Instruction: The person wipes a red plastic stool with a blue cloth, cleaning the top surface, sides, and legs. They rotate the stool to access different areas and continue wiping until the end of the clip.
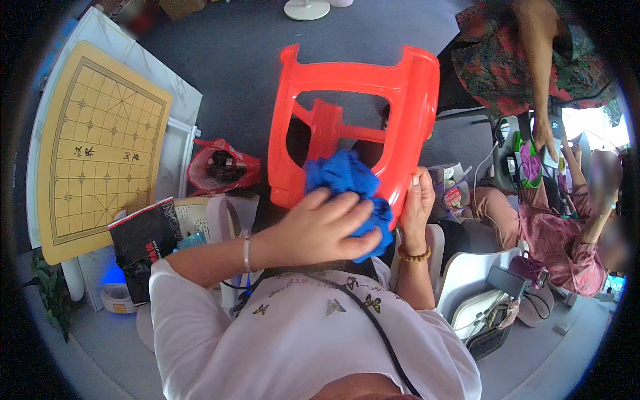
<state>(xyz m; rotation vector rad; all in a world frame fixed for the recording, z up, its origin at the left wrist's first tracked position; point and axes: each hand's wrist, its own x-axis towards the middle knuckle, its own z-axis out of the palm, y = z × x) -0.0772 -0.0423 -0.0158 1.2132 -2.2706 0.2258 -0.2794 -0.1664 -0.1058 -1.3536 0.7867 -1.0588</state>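
A red plastic stool [345, 75] lies on its side before me, over my lap, its legs pointing away. My left hand [335, 220], with a silver bangle at the wrist, presses a crumpled blue cloth [342, 172] against the near part of the stool. The fingers are spread over the cloth and slightly blurred. At the stool's right edge, my right hand [419, 200] grips the red plastic, thumb on the near face; a bead bracelet circles that wrist. Cloth and left hand hide part of the stool's near end.
On the left stands a marble-patterned table with a xiangqi board [110, 150]. A red bag [225, 167] sits on the floor beside it. White chairs [475, 270] flank me. Two other people are on the right, one reaching toward a green basket [530, 170].
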